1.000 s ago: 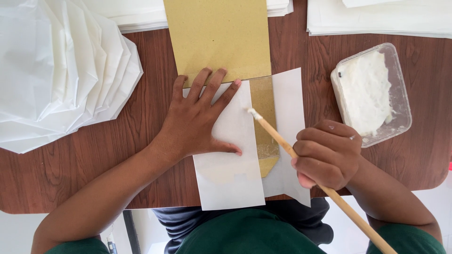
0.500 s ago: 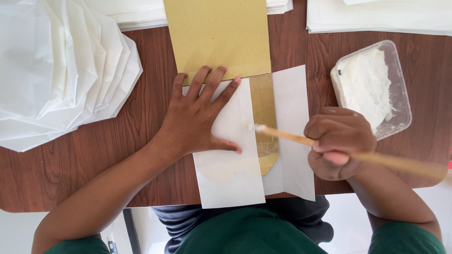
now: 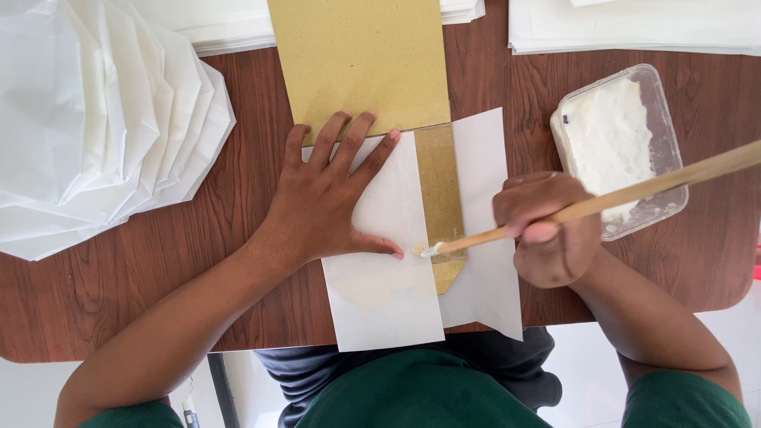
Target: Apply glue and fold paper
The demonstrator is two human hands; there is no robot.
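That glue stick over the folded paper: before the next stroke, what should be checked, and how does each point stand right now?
1. Left hand pins the white paper flap flat: ok, palm and fingers spread on it.
2. Right hand has a firm grip on the wooden stick: ok, fingers closed round it.
3. Stick tip at the flap's edge: ok, it meets the edge beside the left thumb.
4. Paste on the tip: cannot tell, only a small pale smear shows.
5. Paste tub near the right hand: ok, open, with white paste inside.
6. Brown card square under the paper: cannot tell, mostly covered.
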